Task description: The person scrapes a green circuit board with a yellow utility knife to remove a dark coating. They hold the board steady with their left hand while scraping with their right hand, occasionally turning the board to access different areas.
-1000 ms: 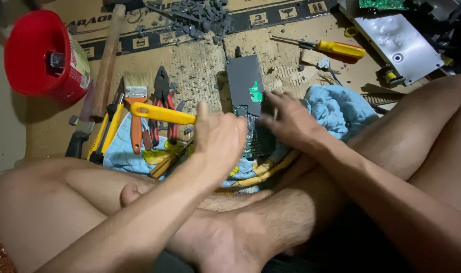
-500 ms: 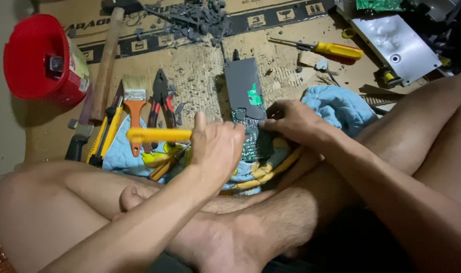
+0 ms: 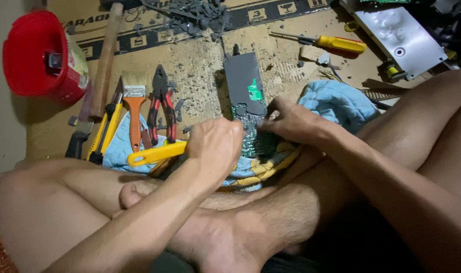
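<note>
I sit cross-legged on brown cardboard. My left hand (image 3: 216, 146) grips a tool with a yellow handle (image 3: 157, 153) that sticks out to the left; its working end is hidden behind my fingers. My right hand (image 3: 291, 121) pinches the edge of a long circuit board (image 3: 245, 93), dark grey on top with green showing through. The board's near end lies between both hands, over a blue cloth and yellow-edged padding (image 3: 263, 167).
To the left lie red-handled pliers (image 3: 161, 103), an orange-handled brush (image 3: 135, 114), a wooden hammer (image 3: 105, 58) and a red bucket (image 3: 38, 55). A yellow screwdriver (image 3: 336, 44) and a metal plate (image 3: 397, 31) lie at the back right. Grey debris litters the cardboard.
My left hand has dropped lower and nearer with the yellow-handled tool, its handle now tilting down to the left. My right hand stays on the board.
</note>
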